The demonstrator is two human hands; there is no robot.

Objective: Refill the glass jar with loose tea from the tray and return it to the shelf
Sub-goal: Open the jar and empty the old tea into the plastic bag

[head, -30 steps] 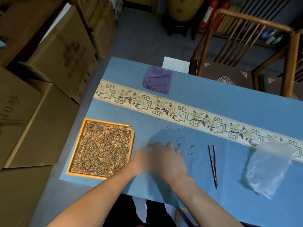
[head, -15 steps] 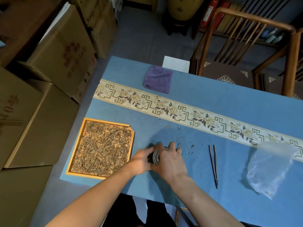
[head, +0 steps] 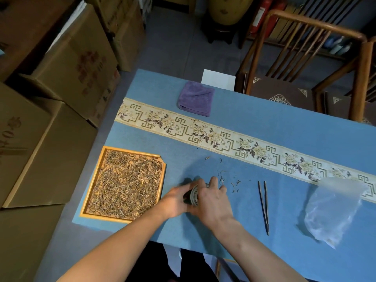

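Observation:
A small glass jar [head: 193, 195] lies on its side between my two hands, just above the blue table near its front edge. My left hand [head: 175, 199] grips the dark end of the jar. My right hand [head: 212, 200] curls over the other end and hides most of the glass. I cannot tell which end bears the lid. To the left, a yellow-rimmed wooden tray [head: 163, 180] holds a thick layer of loose tea leaves [head: 126, 186]. Some stray leaves [head: 225, 180] lie scattered on the cloth just beyond my right hand.
Dark tweezers [head: 264, 206] lie right of my hands, a clear plastic bag [head: 333, 210] farther right. A folded purple cloth [head: 196, 98] sits at the far edge beside a patterned runner [head: 223, 139]. Cardboard boxes [head: 67, 64] stand left; wooden chairs [head: 305, 58] behind the table.
A second ago my hands were a blur over the table; now they hold still around the jar, which shows between them. Nothing else on the table has shifted.

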